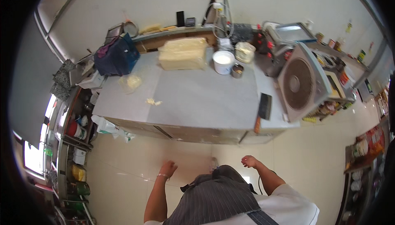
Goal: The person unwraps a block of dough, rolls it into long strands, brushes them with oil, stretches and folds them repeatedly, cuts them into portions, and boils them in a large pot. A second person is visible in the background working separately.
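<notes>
My left hand [169, 167] hangs over the floor in front of the counter, its fingers loosely bent, nothing seen in it. To the right, my right hand [248, 161] is also below the counter's front edge, fingers curled, touching nothing visible. Nearest to it on the metal counter [203, 101] lies a cleaver [265, 106] with a wooden handle over the edge. Small dough-like scraps [153, 102] and a plastic bag with pale contents [133, 82] lie at the left. A large plastic-wrapped pale yellow block [183, 54] stands at the back, beside a white tub [223, 62] and a metal cup [237, 70].
A box fan [298, 83] leans at the counter's right end. A dark blue bag [114, 55] sits at the back left. Shelves with containers flank both sides, the left one holding a red and white bucket [77, 130]. A power cable [222, 30] hangs at the back wall.
</notes>
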Demonstrator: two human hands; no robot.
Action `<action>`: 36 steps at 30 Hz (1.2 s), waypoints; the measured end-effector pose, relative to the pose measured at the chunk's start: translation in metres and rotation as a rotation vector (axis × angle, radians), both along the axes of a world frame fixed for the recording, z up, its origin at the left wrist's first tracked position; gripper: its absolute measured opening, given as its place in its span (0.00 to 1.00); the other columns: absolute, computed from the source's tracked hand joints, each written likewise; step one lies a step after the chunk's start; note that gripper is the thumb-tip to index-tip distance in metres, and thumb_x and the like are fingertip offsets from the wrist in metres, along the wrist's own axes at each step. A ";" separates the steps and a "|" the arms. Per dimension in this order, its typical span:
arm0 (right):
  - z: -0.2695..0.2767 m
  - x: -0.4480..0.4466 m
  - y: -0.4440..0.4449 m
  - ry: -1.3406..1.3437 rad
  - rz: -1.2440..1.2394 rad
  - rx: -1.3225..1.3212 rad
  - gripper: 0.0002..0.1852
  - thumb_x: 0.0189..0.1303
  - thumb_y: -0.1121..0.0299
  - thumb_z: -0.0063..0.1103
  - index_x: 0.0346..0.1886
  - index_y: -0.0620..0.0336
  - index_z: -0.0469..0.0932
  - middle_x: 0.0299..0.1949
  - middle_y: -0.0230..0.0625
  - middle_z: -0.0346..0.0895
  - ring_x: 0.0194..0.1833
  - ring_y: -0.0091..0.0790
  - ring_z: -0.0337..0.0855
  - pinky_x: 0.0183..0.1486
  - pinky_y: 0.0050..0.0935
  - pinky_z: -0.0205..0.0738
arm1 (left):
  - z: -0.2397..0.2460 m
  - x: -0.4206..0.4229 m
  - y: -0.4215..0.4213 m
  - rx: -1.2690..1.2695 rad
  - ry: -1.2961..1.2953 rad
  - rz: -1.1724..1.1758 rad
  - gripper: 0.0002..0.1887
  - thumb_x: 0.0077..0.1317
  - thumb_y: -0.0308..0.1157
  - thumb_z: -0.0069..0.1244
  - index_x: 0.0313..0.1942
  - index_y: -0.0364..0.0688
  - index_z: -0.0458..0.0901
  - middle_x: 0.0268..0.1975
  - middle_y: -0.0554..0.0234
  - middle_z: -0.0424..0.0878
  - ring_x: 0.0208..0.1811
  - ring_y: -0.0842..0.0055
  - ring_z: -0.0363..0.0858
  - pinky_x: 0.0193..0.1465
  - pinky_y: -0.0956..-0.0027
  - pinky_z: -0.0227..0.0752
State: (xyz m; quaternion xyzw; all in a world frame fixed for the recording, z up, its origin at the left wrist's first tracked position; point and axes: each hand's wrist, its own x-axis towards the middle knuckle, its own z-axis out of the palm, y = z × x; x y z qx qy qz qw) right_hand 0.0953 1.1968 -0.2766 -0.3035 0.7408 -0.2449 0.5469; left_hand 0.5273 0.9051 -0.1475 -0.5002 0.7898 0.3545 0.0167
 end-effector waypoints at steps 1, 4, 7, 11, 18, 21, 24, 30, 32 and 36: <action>0.004 -0.014 -0.045 0.010 0.134 -0.048 0.11 0.61 0.62 0.53 0.30 0.58 0.77 0.26 0.31 0.79 0.29 0.26 0.79 0.30 0.29 0.73 | -0.007 0.014 -0.019 0.007 -0.070 0.016 0.21 0.60 0.44 0.59 0.49 0.42 0.80 0.41 0.49 0.86 0.44 0.59 0.85 0.50 0.60 0.77; 0.050 -0.063 -0.188 0.166 0.186 -0.403 0.06 0.62 0.66 0.54 0.32 0.56 0.76 0.27 0.26 0.77 0.31 0.23 0.76 0.35 0.27 0.72 | -0.012 0.050 -0.094 -0.048 -0.167 0.157 0.24 0.56 0.41 0.63 0.50 0.40 0.79 0.39 0.50 0.87 0.43 0.61 0.86 0.48 0.62 0.79; 0.136 -0.066 -0.308 -0.045 -0.162 -0.539 0.10 0.60 0.67 0.60 0.42 0.59 0.80 0.31 0.30 0.81 0.34 0.26 0.79 0.40 0.30 0.75 | -0.010 0.095 -0.166 -0.225 -0.194 0.273 0.25 0.54 0.39 0.64 0.50 0.40 0.79 0.36 0.51 0.87 0.41 0.60 0.86 0.46 0.61 0.79; 0.219 -0.136 -0.412 0.388 -0.050 -0.625 0.13 0.57 0.69 0.62 0.45 0.61 0.80 0.36 0.37 0.82 0.37 0.31 0.82 0.43 0.31 0.77 | 0.024 0.021 -0.318 -0.365 -0.084 0.160 0.25 0.53 0.36 0.64 0.51 0.42 0.77 0.39 0.54 0.82 0.41 0.59 0.81 0.47 0.58 0.76; 0.320 -0.198 -0.532 0.708 -0.074 -0.538 0.08 0.54 0.69 0.63 0.35 0.63 0.81 0.34 0.42 0.83 0.37 0.39 0.84 0.41 0.34 0.77 | 0.085 -0.177 -0.557 -0.592 0.261 -0.102 0.19 0.57 0.30 0.60 0.49 0.42 0.80 0.39 0.55 0.78 0.41 0.61 0.78 0.46 0.60 0.74; 0.321 -0.237 -0.591 0.812 -0.093 -0.488 0.08 0.53 0.69 0.63 0.32 0.63 0.80 0.32 0.42 0.83 0.37 0.41 0.84 0.41 0.35 0.76 | 0.100 -0.266 -0.634 -0.627 0.320 -0.251 0.19 0.56 0.31 0.60 0.49 0.43 0.80 0.40 0.55 0.77 0.44 0.60 0.77 0.47 0.59 0.73; 0.304 -0.264 -0.654 0.834 -0.203 -0.405 0.10 0.52 0.66 0.63 0.33 0.62 0.82 0.34 0.44 0.83 0.38 0.45 0.84 0.41 0.38 0.76 | 0.107 -0.344 -0.685 -0.720 0.384 -0.344 0.20 0.55 0.29 0.61 0.50 0.43 0.80 0.38 0.53 0.76 0.40 0.59 0.76 0.45 0.60 0.73; 0.222 -0.307 -0.735 1.282 -0.268 -0.269 0.13 0.51 0.60 0.64 0.34 0.58 0.83 0.36 0.45 0.83 0.40 0.47 0.84 0.47 0.43 0.78 | 0.107 -0.436 -0.746 -0.759 0.362 -0.474 0.15 0.55 0.33 0.60 0.43 0.44 0.83 0.37 0.53 0.76 0.41 0.58 0.77 0.48 0.57 0.72; 0.213 -0.329 -0.758 1.105 -0.143 -0.131 0.12 0.50 0.60 0.64 0.32 0.57 0.84 0.35 0.44 0.84 0.40 0.46 0.85 0.46 0.43 0.79 | 0.080 -0.451 -0.783 -0.762 0.239 -0.564 0.11 0.54 0.31 0.59 0.38 0.43 0.83 0.37 0.53 0.77 0.42 0.58 0.77 0.48 0.57 0.72; 0.233 -0.368 -0.787 0.792 -0.368 -0.246 0.10 0.51 0.63 0.62 0.31 0.59 0.84 0.31 0.44 0.84 0.35 0.44 0.86 0.37 0.38 0.77 | 0.090 -0.502 -0.822 -0.404 0.386 -0.393 0.04 0.54 0.29 0.57 0.29 0.41 0.81 0.32 0.51 0.77 0.41 0.55 0.77 0.46 0.57 0.72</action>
